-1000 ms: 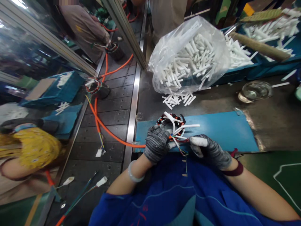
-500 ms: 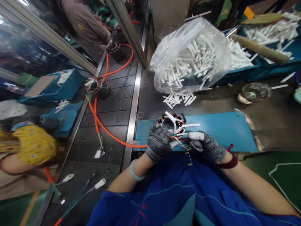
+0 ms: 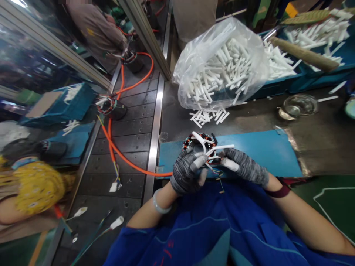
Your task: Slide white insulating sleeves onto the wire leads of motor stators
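A motor stator (image 3: 185, 143) with black, orange and pale windings rests on the blue mat in front of me. White sleeving tubes (image 3: 204, 145) stick up and out from its wires. Round its near left side lies my left hand (image 3: 185, 170) in a grey glove, closed, with thumb and fingertips at the sleeved wires. My right hand (image 3: 242, 164), gloved too, has its fingertips pinched together at the stator's right edge, beside a short white tube; what lies between them is hidden. Thin coloured wires (image 3: 215, 171) hang at the near side.
A clear bag of white tubes (image 3: 222, 66) stands behind, with loose tubes (image 3: 206, 116) before it. Right are a glass bowl (image 3: 298, 107) and a mallet (image 3: 305, 54). Left, an orange cable (image 3: 133, 168) crosses the conveyor (image 3: 135, 140), which carries other stators (image 3: 118, 110). A co-worker's yellow sleeve (image 3: 40, 184) is far left.
My right hand has turned and shifted, its fingertips now close against the stator's right edge. My left hand's thumb and fingers have moved up to the sleeved wires. The view has shifted slightly.
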Motion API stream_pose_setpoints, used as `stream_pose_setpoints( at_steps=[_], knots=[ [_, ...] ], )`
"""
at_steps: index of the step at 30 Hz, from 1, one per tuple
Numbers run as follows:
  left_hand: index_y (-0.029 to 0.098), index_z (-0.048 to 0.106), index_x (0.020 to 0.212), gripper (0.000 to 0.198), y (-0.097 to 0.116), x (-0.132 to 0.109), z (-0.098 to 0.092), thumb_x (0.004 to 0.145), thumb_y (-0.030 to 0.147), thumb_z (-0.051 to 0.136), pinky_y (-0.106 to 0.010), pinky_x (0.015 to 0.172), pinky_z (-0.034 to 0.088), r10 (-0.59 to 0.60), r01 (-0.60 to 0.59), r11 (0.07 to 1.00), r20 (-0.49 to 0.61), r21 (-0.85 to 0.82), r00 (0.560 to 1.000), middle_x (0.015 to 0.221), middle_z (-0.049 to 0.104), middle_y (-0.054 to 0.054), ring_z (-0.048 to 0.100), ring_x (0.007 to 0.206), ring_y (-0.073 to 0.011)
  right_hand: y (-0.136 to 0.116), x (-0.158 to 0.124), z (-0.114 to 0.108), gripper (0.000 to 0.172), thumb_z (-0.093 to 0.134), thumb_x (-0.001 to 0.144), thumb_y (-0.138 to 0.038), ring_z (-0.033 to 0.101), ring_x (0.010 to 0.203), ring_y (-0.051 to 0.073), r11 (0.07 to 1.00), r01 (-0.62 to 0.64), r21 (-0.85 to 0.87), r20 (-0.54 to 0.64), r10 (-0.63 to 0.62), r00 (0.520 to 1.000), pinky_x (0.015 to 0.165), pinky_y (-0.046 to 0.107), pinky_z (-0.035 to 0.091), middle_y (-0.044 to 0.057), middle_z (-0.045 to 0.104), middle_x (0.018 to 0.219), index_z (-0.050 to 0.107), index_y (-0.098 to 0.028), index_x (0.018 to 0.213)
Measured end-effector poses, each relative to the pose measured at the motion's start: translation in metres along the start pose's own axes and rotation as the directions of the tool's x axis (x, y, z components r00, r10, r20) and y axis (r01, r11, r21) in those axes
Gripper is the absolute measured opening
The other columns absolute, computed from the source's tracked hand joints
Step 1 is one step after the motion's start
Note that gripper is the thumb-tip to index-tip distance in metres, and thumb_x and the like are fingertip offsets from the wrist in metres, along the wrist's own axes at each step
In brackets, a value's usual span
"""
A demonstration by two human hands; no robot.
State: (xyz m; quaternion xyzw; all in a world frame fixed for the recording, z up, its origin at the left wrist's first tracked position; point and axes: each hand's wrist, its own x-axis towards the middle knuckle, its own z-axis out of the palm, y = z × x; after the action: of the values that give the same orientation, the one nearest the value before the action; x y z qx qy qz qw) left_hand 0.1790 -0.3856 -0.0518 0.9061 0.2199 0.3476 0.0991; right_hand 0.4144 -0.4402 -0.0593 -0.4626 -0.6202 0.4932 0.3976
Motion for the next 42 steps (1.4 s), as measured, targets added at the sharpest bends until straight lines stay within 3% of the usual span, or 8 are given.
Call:
stream_pose_setpoints(
  at_steps=[6, 15, 22, 29, 32, 35, 38, 42],
  knots=[
    [0.021, 0.066, 0.116, 0.025, 0.006, 0.006, 0.01, 0.091, 0.026, 0.066, -0.047, 0.109, 0.052, -0.112, 0.109, 0.994, 0.104, 0.03, 0.988, 0.115, 0.076, -0.01, 0.072, 0.111, -0.0236, -0.002, 0.001, 0.0, 0.035, 0.057, 0.098, -0.042, 0.062, 0.124, 0.022, 0.999, 0.039, 0.01, 0.048, -0.039, 0.998, 0.114, 0.044, 0.044, 0.004, 0.071, 0.126, 0.069, -0.028, 0.128],
    [0.018, 0.071, 0.114, 0.022, 0.018, 0.015, 0.013, 0.094, 0.023, 0.064, -0.043, 0.108, 0.054, -0.168, 0.165, 0.985, 0.055, 0.054, 0.984, 0.116, 0.076, -0.009, 0.072, 0.112, -0.0218, -0.013, -0.009, 0.03, 0.053, 0.052, 0.096, -0.051, 0.048, 0.048, 0.012, 0.89, -0.253, 0.379, -0.072, 0.301, 0.951, 0.058, 0.03, 0.047, -0.001, 0.052, 0.048, 0.052, -0.021, 0.052],
    [0.019, 0.071, 0.112, 0.023, 0.018, 0.019, 0.006, 0.091, 0.025, 0.066, -0.039, 0.097, 0.062, -0.187, 0.19, 0.982, 0.077, -0.022, 0.979, 0.118, 0.076, -0.009, 0.073, 0.109, -0.0233, 0.004, -0.016, 0.008, 0.045, 0.063, 0.087, -0.066, 0.06, 0.075, 0.021, 0.961, -0.105, -0.256, -0.228, 0.046, 0.973, 0.074, 0.037, 0.048, 0.006, 0.069, 0.081, 0.073, -0.022, 0.091],
    [0.016, 0.07, 0.114, 0.025, 0.014, 0.017, 0.008, 0.089, 0.022, 0.069, -0.038, 0.1, 0.059, -0.197, 0.203, 0.975, 0.08, -0.087, 0.977, 0.119, 0.075, -0.011, 0.072, 0.112, -0.0228, 0.002, -0.009, -0.004, 0.033, 0.054, 0.101, -0.036, 0.052, 0.066, 0.017, 0.384, 0.261, -0.886, 0.039, -0.5, 0.865, 0.066, 0.033, 0.034, 0.005, 0.065, 0.068, 0.072, -0.019, 0.079],
    [0.017, 0.07, 0.112, 0.025, 0.014, 0.014, 0.011, 0.088, 0.023, 0.071, -0.037, 0.099, 0.06, -0.167, 0.17, 0.983, 0.05, -0.067, 0.985, 0.118, 0.076, -0.011, 0.072, 0.111, -0.0229, 0.001, -0.014, 0.006, 0.041, 0.055, 0.101, -0.036, 0.047, 0.059, 0.014, 0.593, 0.238, -0.77, -0.06, -0.438, 0.897, 0.061, 0.032, 0.031, 0.002, 0.059, 0.059, 0.065, -0.019, 0.065],
    [0.018, 0.069, 0.11, 0.021, 0.018, 0.012, 0.016, 0.09, 0.024, 0.07, -0.037, 0.099, 0.059, -0.142, 0.142, 0.99, 0.027, -0.011, 0.99, 0.118, 0.076, -0.011, 0.072, 0.112, -0.0231, -0.003, -0.02, 0.018, 0.052, 0.048, 0.102, -0.049, 0.044, 0.052, 0.012, 0.972, -0.02, -0.234, -0.152, -0.016, 0.988, 0.056, 0.029, 0.034, 0.0, 0.054, 0.054, 0.058, -0.019, 0.06],
    [0.017, 0.07, 0.108, 0.018, 0.021, 0.013, 0.016, 0.092, 0.024, 0.068, -0.038, 0.098, 0.06, -0.139, 0.137, 0.986, 0.017, 0.098, 0.99, 0.115, 0.076, -0.013, 0.073, 0.109, -0.0241, -0.007, -0.021, 0.027, 0.055, 0.049, 0.097, -0.057, 0.038, 0.047, 0.01, 0.899, -0.34, 0.278, -0.025, 0.36, 0.933, 0.052, 0.028, 0.037, -0.004, 0.045, 0.048, 0.049, -0.021, 0.056],
    [0.017, 0.069, 0.116, 0.023, 0.016, 0.019, -0.001, 0.096, 0.026, 0.06, -0.039, 0.102, 0.057, -0.11, 0.097, 0.992, 0.185, 0.08, 0.977, 0.119, 0.075, -0.012, 0.071, 0.113, -0.0225, -0.005, -0.019, 0.018, 0.051, 0.054, 0.094, -0.059, 0.041, 0.054, 0.011, 0.926, -0.309, 0.217, -0.047, 0.326, 0.944, 0.056, 0.028, 0.038, -0.003, 0.049, 0.056, 0.051, -0.021, 0.06]
  ],
)
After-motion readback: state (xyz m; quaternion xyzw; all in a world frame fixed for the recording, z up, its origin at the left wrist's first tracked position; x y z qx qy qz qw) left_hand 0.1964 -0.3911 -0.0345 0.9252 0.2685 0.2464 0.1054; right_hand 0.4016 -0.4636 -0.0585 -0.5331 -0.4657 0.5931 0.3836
